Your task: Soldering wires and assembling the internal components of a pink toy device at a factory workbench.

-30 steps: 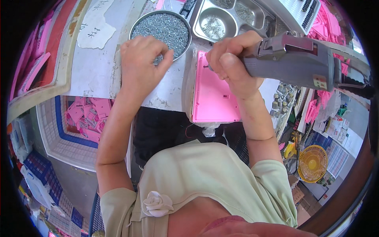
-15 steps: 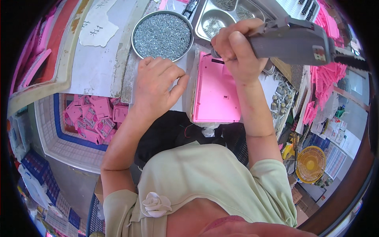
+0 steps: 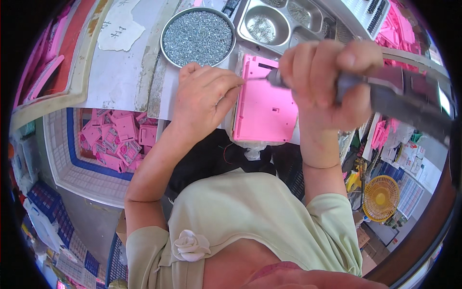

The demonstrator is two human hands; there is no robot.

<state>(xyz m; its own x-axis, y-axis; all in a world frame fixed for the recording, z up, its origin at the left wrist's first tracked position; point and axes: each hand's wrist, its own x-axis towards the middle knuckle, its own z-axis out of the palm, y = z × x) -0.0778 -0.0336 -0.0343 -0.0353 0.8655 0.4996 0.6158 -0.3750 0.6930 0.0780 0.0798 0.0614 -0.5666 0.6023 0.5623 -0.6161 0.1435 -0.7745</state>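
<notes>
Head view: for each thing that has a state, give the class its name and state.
Left hand: fingers curled, tips near the bit
Right hand: closed around the power screwdriver
Power screwdriver: held, bit pointing left
Pink panel: lying flat
Round bowl: full of small silvery pieces
Metal tray: compartments holding small metal parts
White basket: holding pink parts

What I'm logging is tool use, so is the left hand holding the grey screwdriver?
No, the right hand grips the grey screwdriver, while the left hand is beside the tip of its bit.
</notes>
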